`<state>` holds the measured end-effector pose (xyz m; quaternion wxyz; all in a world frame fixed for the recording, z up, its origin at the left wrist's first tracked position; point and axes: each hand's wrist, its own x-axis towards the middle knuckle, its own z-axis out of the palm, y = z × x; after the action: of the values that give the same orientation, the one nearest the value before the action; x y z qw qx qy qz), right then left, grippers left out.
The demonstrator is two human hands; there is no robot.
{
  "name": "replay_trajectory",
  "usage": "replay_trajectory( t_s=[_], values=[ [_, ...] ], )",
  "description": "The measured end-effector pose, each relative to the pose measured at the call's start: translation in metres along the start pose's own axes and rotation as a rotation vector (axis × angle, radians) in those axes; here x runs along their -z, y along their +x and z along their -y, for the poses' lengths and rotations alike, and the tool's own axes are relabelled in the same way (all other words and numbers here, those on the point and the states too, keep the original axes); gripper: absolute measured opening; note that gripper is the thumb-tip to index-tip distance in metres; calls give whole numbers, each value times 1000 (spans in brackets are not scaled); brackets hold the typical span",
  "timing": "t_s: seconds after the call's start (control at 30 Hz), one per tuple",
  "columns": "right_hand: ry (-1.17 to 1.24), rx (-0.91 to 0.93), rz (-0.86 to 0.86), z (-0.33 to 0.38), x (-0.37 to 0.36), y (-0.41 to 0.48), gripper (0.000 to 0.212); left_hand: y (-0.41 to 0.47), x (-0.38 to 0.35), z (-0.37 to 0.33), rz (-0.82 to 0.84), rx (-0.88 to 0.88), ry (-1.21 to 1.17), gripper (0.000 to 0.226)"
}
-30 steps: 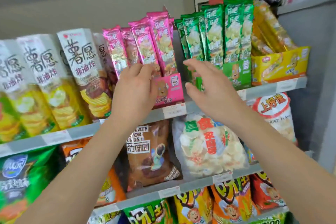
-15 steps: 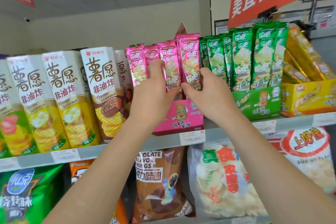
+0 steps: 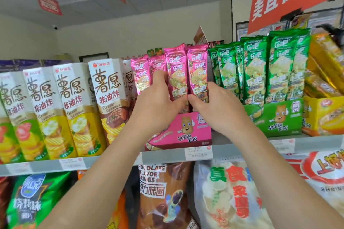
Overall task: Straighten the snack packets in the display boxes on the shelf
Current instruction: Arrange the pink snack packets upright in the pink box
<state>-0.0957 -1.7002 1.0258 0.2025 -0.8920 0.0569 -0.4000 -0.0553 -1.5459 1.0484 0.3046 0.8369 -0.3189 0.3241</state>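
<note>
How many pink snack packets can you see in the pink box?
4 pink packets show in front: one far left, one by the left hand, two taller ones between it and the right hand. More may hide behind.

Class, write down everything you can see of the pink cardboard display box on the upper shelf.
The pink cardboard display box stands upright on the grey shelf, open-topped, between a white-and-brown chip carton and a green display box. Its front shows a cartoon potato and dark lettering. Glossy pink packets stand in it; the left hand and right hand grip them and cover parts of its upper edge.
</note>
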Motion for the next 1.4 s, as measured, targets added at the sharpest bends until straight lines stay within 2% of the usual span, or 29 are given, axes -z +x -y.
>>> replay_trajectory(
  t_s=[0.1,0.17,0.23,0.37,0.47,0.5,0.57,0.63,0.73,0.83,0.87,1.0,1.07,1.17,1.23,1.3,1.4],
  values=[
    [61,51,-102,0,-5,-7,74,0,1,-2,-20,8,-62,57],
    [72,173,-205,2,-5,-14,84,-2,1,-3,-44,2,-142,53],
    [41,251,-225,1,-4,-16,77,-1,6,-4,-124,-31,-279,51],
    [110,262,-309,2,-4,-26,62,1,24,-9,-453,-223,-498,49],
    [244,285,-415,8,0,-42,48,-17,30,-16,-461,-184,-768,47],
    [378,277,-368,12,1,-51,44,-25,29,-18,-434,-135,-857,48],
    [695,248,-135,23,0,-69,45,-42,23,-21,-389,-52,-977,52],
    [874,199,89,32,-6,-87,44,-57,15,-22,-338,14,-1013,51],
    [858,162,130,34,-17,-109,35,-69,7,-19,-308,117,-1000,39],
    [646,189,120,24,-22,-123,32,-59,15,-8,-299,328,-1299,34],
    [640,174,130,22,-25,-128,31,-53,20,-5,-279,369,-1416,32],
    [865,-18,192,23,-31,-139,42,-43,20,-4,-204,374,-1515,35],
    [1003,-94,272,21,-28,-138,39,-43,18,-4,-173,369,-1546,37],
    [1233,-163,569,17,-18,-136,38,-42,20,-3,-66,313,-1699,40],
    [1467,-197,767,18,-13,-138,50,-41,22,-4,6,279,-1779,41],
    [1503,-172,750,18,-15,-141,54,-40,21,-5,12,281,-1786,41],
    [1263,-143,484,22,-20,-142,38,-43,18,-3,-91,288,-1530,31]
  ],
)
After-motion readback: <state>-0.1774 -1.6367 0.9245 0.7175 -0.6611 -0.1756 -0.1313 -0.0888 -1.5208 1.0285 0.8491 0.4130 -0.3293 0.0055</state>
